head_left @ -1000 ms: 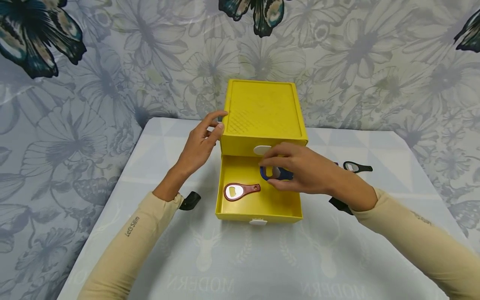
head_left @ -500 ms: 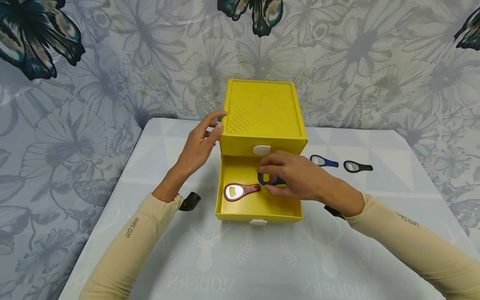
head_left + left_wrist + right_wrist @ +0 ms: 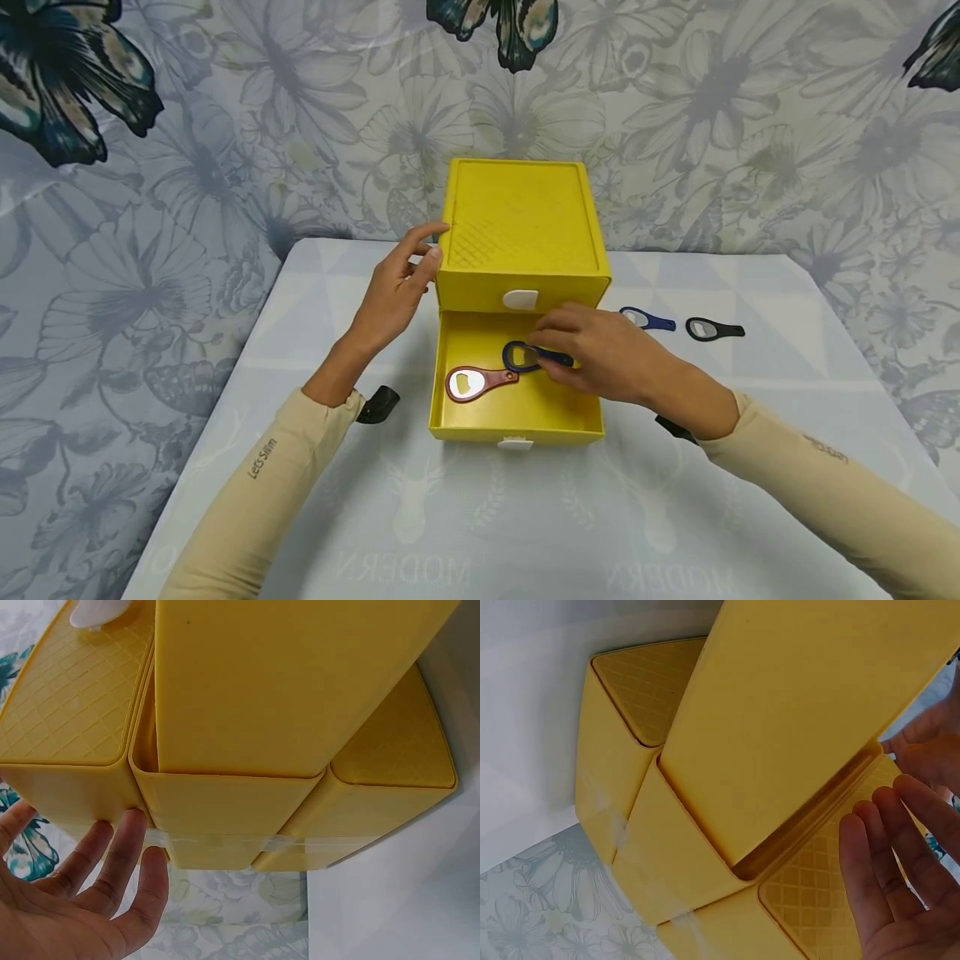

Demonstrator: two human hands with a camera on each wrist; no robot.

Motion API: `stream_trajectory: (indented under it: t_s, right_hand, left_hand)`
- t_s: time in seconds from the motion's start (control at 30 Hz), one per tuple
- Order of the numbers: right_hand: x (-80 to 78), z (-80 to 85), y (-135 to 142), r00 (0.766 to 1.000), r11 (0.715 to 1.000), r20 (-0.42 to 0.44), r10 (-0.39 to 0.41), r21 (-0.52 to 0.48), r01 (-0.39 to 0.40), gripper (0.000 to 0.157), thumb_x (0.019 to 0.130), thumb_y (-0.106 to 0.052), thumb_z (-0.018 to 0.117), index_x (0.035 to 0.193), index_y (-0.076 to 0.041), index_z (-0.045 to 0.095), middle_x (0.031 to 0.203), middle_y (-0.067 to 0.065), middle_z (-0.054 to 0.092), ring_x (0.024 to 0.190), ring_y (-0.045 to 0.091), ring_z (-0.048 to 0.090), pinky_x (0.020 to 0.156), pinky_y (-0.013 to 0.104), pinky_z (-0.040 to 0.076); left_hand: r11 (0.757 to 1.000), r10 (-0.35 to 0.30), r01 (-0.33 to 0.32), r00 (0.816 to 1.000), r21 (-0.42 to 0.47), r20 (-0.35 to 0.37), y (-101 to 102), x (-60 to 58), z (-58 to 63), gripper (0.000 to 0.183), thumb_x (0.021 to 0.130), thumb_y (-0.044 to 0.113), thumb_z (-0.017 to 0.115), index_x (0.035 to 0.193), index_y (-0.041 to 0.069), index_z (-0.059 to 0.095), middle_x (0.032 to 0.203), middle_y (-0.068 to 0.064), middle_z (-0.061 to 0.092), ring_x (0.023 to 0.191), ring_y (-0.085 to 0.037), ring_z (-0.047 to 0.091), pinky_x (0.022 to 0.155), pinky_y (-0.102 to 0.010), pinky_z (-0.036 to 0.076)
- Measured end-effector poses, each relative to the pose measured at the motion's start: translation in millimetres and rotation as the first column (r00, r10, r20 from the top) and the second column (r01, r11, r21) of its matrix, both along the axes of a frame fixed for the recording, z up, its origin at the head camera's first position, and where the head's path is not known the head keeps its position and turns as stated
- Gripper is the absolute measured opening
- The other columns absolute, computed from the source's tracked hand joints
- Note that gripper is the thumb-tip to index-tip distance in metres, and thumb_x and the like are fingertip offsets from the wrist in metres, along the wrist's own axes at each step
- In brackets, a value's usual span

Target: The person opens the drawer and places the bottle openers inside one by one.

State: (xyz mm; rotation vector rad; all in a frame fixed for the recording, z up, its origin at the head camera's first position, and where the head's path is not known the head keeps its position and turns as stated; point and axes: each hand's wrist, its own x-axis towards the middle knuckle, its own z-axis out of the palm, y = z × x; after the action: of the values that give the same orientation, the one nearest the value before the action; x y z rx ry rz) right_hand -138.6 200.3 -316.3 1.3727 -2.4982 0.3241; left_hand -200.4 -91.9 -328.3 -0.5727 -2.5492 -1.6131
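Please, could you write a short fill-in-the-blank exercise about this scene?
The bottle opener in the right grip is dark ____.
The left grip touches the ____ side of the yellow cabinet.
The pull tab on the open drawer is ____.
The black bottle opener lies to the ____ of the cabinet.

Missing words: blue; left; white; right.
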Motion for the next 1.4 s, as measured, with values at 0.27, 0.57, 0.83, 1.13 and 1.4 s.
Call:
stream_trajectory:
  t_s: [0.27,0.57,0.83,1.13,1.4]
  right_hand:
    - [17.4,5.3,14,0.997,0.998,0.051,-0.059,-0.017,0.059,0.024,0.087,-0.026,0.079,0.106,-0.012,0.076,0.103,0.002,0.071,0.089,0.016,0.064,0.072,0.031,0.056]
    - [39.3,3.1,26,0.998,0.987,0.029,-0.052,-0.150,0.055,0.052,0.104,-0.049,0.039,0.107,-0.013,0.076,0.099,-0.001,0.071,0.084,0.012,0.064,0.068,0.027,0.056]
    - [70.6,6.8,26,0.996,0.957,0.093,-0.005,-0.288,0.032,0.035,0.102,-0.040,0.052,0.106,-0.015,0.074,0.096,-0.004,0.071,0.079,0.010,0.064,0.070,0.016,0.051]
    - [102.6,-2.9,19,0.972,0.898,0.229,0.060,-0.438,0.048,0.011,0.096,-0.027,0.069,0.101,-0.019,0.072,0.093,-0.009,0.071,0.080,0.003,0.064,0.075,0.013,0.052]
    - [125.2,-24.4,5,0.884,0.810,0.457,0.101,-0.553,0.194,0.028,0.083,-0.001,0.079,0.104,-0.019,0.074,0.093,-0.005,0.075,0.074,0.000,0.068,0.068,0.017,0.057]
  left_hand:
    - [1.000,-0.001,0.001,1.000,0.010,-0.002,0,0.9,0.9,0.044,0.107,0.044,0.041,0.150,0.033,0.043,0.132,-0.015,0.056,0.088,-0.028,0.061,0.085,-0.047,0.051]
    - [1.000,0.007,-0.007,1.000,0.006,-0.002,-2,2.5,0.4,0.045,0.107,0.047,0.041,0.150,0.034,0.043,0.133,-0.015,0.055,0.091,-0.029,0.062,0.086,-0.044,0.052]
    - [1.000,0.008,-0.008,1.000,0.007,0.008,0,1.8,-0.3,0.044,0.107,0.046,0.041,0.150,0.035,0.043,0.133,-0.014,0.055,0.091,-0.029,0.062,0.086,-0.044,0.052]
    - [1.000,-0.003,0.003,1.000,0.003,0.009,2,-0.1,0.3,0.045,0.107,0.046,0.041,0.150,0.033,0.043,0.133,-0.015,0.055,0.090,-0.031,0.061,0.087,-0.049,0.052]
    - [1.000,0.004,-0.004,1.000,0.024,0.015,1,0.0,-1.0,0.044,0.107,0.045,0.041,0.150,0.034,0.043,0.131,-0.014,0.055,0.093,-0.033,0.062,0.088,-0.050,0.052]
